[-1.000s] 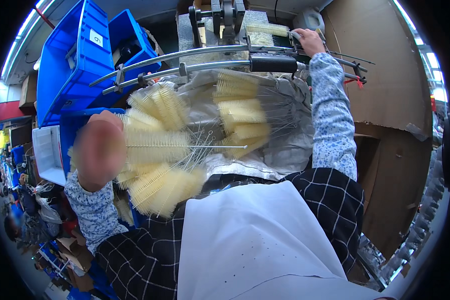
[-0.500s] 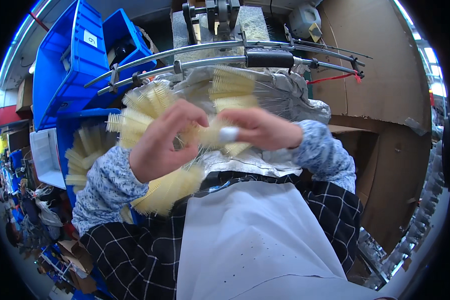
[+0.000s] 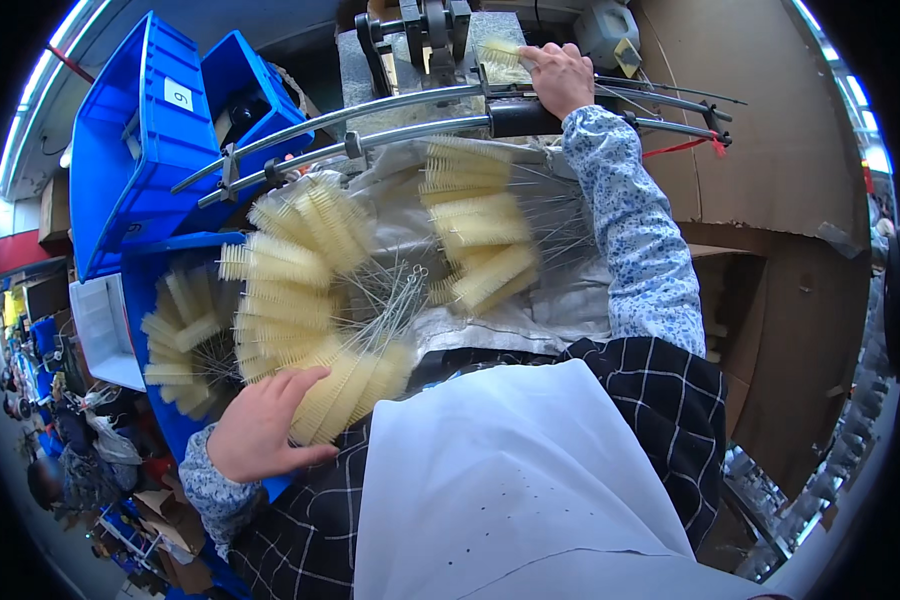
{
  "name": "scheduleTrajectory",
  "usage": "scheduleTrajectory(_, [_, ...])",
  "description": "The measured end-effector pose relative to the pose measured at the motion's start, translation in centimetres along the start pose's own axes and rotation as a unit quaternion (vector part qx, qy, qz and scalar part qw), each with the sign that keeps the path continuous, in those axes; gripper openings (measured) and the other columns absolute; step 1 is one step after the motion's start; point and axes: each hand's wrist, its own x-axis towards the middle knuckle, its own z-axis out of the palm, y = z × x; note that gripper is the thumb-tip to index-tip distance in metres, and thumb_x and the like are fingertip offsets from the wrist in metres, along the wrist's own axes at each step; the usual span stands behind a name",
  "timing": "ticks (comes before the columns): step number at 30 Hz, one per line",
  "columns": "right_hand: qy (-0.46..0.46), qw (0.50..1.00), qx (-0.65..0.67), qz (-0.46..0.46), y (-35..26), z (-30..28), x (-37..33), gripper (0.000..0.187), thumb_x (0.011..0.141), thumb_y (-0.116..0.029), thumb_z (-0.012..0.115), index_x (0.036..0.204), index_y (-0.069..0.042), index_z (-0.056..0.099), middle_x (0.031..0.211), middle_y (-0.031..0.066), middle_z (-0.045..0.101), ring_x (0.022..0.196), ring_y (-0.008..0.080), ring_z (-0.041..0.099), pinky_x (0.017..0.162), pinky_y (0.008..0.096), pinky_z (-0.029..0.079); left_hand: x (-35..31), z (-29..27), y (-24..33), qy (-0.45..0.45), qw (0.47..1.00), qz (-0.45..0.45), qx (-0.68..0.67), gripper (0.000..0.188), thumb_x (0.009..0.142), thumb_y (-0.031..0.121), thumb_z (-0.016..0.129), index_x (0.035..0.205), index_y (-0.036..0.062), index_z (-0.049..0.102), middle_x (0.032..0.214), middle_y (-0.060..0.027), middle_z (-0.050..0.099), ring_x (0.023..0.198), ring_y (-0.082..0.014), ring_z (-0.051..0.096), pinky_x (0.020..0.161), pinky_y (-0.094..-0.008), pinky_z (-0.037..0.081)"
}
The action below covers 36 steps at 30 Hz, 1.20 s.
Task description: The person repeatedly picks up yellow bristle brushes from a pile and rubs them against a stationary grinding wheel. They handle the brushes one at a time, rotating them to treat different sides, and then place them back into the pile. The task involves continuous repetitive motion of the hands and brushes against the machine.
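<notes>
My right hand (image 3: 562, 78) reaches far forward over the metal rails, its fingers pinched on a cream-bristled bottle brush (image 3: 500, 52). That brush's bristles stick out to the left of the hand; its wire stem I cannot clearly make out. Low on the left, my left hand (image 3: 268, 425) has its thumb and fingers apart beside the lowest brushes of a curved brush pile (image 3: 280, 300). Whether it touches them I cannot tell. Thin wire stems with looped ends (image 3: 400, 290) fan out from this pile. A second brush pile (image 3: 475, 220) lies to its right, bristles leftward.
Curved metal rails (image 3: 390, 98) cross in front of a machine (image 3: 435, 40). Blue bins (image 3: 135, 150) stand at the left, one below holding more brushes (image 3: 180, 340). Cardboard (image 3: 770, 140) walls the right side. Grey-white sheeting (image 3: 470, 325) lies under the piles.
My hands, together over the piles before, have parted. The right went forward past the rails with a brush; the left moved down and back to the lower left brushes.
</notes>
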Motion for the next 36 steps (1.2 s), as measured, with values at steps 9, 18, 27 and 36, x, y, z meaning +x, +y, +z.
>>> scheduleTrajectory(9, [-0.046,0.998,0.041,0.000,0.1,0.3,0.5,0.027,0.084,-0.021,0.045,0.107,-0.028,0.058,0.089,0.0002,0.058,0.088,0.0183,0.049,0.080,0.0354,0.037,0.3,0.6,0.4,0.056,0.997,-0.044,0.023,0.047,0.065,0.012,0.062,0.109,0.0089,0.047,0.095,-0.0122,0.051,0.082,-0.0276,0.055,0.069,-0.0340,0.044])
scheduleTrajectory(18, [-0.068,0.997,0.015,-0.020,0.2,1.0,2.2,0.030,0.085,-0.017,0.044,0.109,-0.030,0.056,0.104,-0.0010,0.055,0.103,0.0164,0.043,0.090,0.0373,0.029,0.1,-1.5,-0.8,0.296,0.946,0.089,-0.095,0.027,0.058,0.003,0.060,0.083,0.0016,0.051,0.072,-0.0111,0.050,0.063,-0.0240,0.050,0.058,-0.0296,0.041])
scheduleTrajectory(27, [-0.010,1.000,-0.006,0.018,2.8,1.9,1.4,0.044,0.081,-0.030,0.052,0.123,-0.021,0.043,0.124,0.0016,0.042,0.117,0.0206,0.033,0.094,0.0463,0.026,-2.0,-2.4,-1.8,0.450,0.880,0.080,-0.130,0.029,0.058,0.018,0.060,0.078,0.0014,0.048,0.071,-0.0095,0.047,0.064,-0.0202,0.044,0.061,-0.0294,0.037])
scheduleTrajectory(36, [0.051,0.986,0.123,0.098,4.6,3.4,-0.2,0.033,0.077,-0.023,0.056,0.109,-0.012,0.056,0.104,0.0068,0.057,0.097,0.0244,0.054,0.081,0.0412,0.040,-1.7,-2.4,-2.6,0.465,0.865,0.109,-0.157,0.030,0.059,0.021,0.058,0.079,0.0010,0.047,0.071,-0.0095,0.045,0.065,-0.0182,0.042,0.061,-0.0281,0.035])
